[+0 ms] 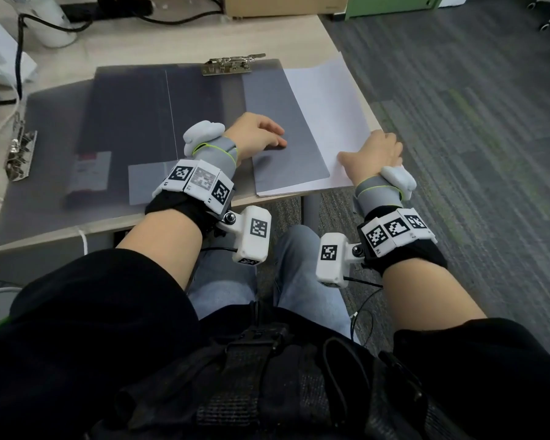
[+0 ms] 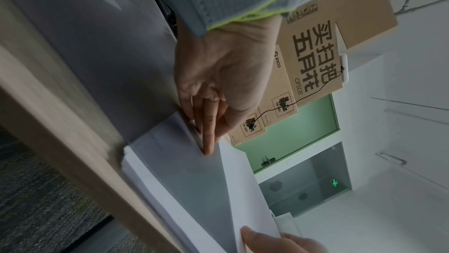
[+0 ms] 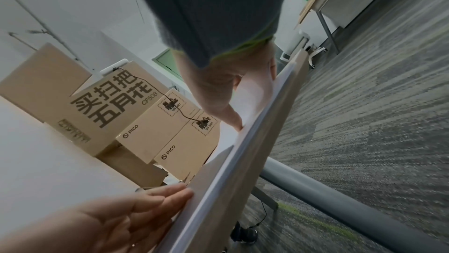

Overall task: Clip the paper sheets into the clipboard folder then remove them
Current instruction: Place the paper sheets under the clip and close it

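The grey clipboard folder [image 1: 134, 112] lies open on the desk, its metal clip [image 1: 227, 65] at the far edge. A stack of white paper sheets [image 1: 324, 100] lies at its right, partly under a translucent grey leaf [image 1: 280, 122]. My left hand [image 1: 261, 131] rests on that leaf, and its straight fingers [image 2: 207, 132] press down. My right hand [image 1: 378, 150] grips the right edge of the sheets [image 3: 250, 95] at the desk's corner, thumb on top and fingers curled around the edge.
A second clipboard clip [image 1: 19, 150] lies at the left on a larger grey sheet. Cables [image 1: 21, 58] and white items sit at the far left, cardboard boxes [image 1: 280, 4] at the back. The desk edge [image 1: 367, 100] borders carpet on the right.
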A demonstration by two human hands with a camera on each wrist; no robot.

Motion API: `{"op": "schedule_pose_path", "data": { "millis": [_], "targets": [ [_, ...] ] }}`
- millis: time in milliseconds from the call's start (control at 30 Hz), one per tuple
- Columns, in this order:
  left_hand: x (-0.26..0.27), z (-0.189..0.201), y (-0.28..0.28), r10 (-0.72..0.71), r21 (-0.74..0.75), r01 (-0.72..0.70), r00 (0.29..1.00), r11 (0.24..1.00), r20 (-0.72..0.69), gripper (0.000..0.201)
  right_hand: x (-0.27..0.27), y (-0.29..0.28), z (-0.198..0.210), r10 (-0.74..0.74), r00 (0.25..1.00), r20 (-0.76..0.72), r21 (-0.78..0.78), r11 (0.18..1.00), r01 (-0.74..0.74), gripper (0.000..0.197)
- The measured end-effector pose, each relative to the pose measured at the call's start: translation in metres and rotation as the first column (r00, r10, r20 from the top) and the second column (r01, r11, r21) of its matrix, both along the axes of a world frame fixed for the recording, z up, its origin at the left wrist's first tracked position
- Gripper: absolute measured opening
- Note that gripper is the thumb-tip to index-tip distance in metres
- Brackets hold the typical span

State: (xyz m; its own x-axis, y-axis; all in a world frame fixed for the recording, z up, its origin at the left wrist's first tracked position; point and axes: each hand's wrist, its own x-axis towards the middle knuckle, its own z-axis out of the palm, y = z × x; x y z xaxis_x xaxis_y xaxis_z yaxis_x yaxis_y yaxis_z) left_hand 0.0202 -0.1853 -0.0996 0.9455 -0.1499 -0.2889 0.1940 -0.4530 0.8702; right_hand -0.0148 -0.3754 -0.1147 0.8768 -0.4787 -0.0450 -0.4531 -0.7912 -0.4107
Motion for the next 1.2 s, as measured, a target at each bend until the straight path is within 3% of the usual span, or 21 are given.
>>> {"op": "schedule_pose_path", "data": {
  "millis": [233, 767, 900, 1200],
  "targets": [
    [0.000, -0.002, 0.000, -0.007, -0.024, 0.007, 1.000, 1.000, -0.006, 0.031, -0.008, 0.004, -0.001, 0.048, 0.996, 0.076, 0.005, 0.999, -0.049, 0.046],
    [0.001, 0.002, 0.006, -0.017, -0.103, 0.013, 0.999, 0.995, -0.042, 0.029, 0.010, -0.009, 0.014, -0.112, 0.991, -0.068, 0.310, 0.942, 0.128, 0.067],
    [0.003, 0.001, 0.009, -0.022, -0.147, 0.011, 0.998, 0.989, -0.067, 0.029, 0.014, -0.006, 0.015, -0.116, 0.986, -0.118, 0.263, 0.954, 0.144, 0.076],
    [0.003, 0.000, 0.009, -0.021, -0.172, 0.012, 0.998, 0.985, -0.052, 0.032, 0.015, -0.005, 0.009, -0.122, 0.989, -0.084, 0.233, 0.963, 0.139, 0.066]
  ]
}}
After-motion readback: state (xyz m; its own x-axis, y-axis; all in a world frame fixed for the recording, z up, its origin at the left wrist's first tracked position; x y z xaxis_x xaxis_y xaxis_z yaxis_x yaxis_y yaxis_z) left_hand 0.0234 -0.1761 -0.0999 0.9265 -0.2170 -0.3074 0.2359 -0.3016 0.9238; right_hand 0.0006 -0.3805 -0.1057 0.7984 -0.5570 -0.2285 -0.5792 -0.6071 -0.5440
